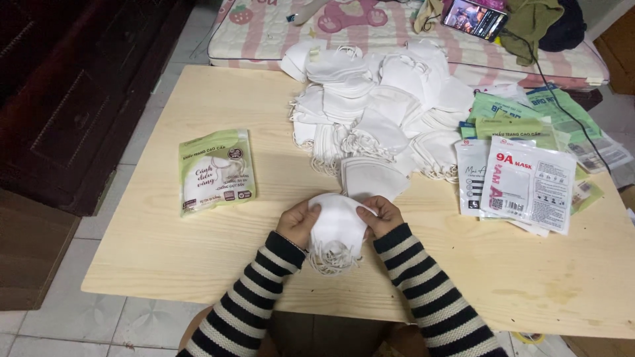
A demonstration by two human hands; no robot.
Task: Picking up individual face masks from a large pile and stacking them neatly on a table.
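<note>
Both my hands hold a small stack of folded white face masks just above the near middle of a pale wooden table. My left hand grips the stack's left edge and my right hand pinches its right edge. Elastic ear loops dangle from the bottom of the stack. Just beyond my hands lies another flat white mask. Both arms wear black-and-white striped sleeves.
A big heap of white masks covers the far middle of the table. A green-and-white mask packet lies at the left. Several white and green packets are stacked at the right. A mattress with a phone lies beyond.
</note>
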